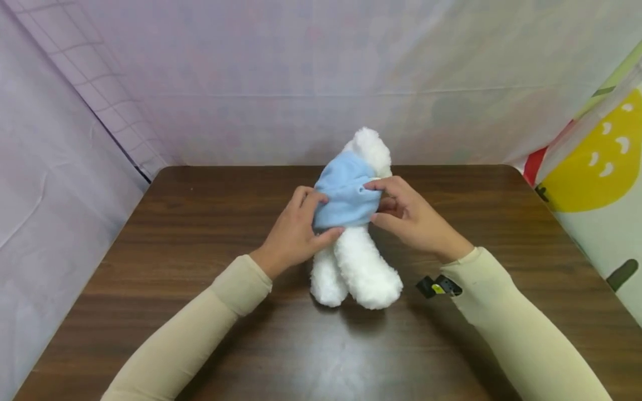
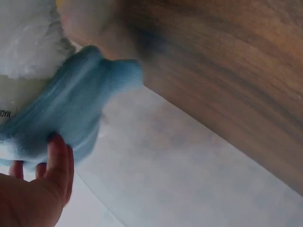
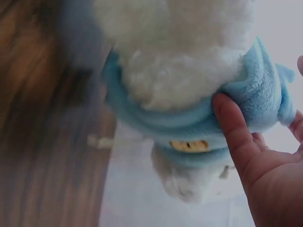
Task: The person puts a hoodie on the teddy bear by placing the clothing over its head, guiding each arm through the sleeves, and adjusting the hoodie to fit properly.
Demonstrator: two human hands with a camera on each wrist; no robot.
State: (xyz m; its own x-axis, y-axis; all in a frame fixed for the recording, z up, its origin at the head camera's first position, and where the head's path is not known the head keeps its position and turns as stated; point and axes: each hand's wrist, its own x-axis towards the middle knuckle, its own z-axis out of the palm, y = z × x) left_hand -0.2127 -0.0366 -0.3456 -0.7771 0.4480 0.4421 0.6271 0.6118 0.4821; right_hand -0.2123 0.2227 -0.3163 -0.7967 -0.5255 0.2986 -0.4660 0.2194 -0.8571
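Observation:
A fluffy white plush toy (image 1: pixel 368 273) in a light blue shirt (image 1: pixel 346 195) is upright at the table's far side, legs toward me. My left hand (image 1: pixel 296 231) holds its left side, fingers on the shirt and thumb by the hem above the legs. On the other side my right hand (image 1: pixel 413 217) grips the shirt, index finger on the cloth and thumb near the hem. The right wrist view shows that thumb (image 3: pixel 232 118) on the blue hem, with a tan patch (image 3: pixel 189 145) on the shirt. Printed lettering (image 2: pixel 5 114) shows below the hem in the left wrist view.
The dark brown wooden table (image 1: pixel 150 250) reaches back to a pale curtain (image 1: pixel 251 83). A yellow-patterned cloth (image 1: pixel 597 161) hangs at the right. A small black device (image 1: pixel 436 285) sits at the right sleeve's cuff.

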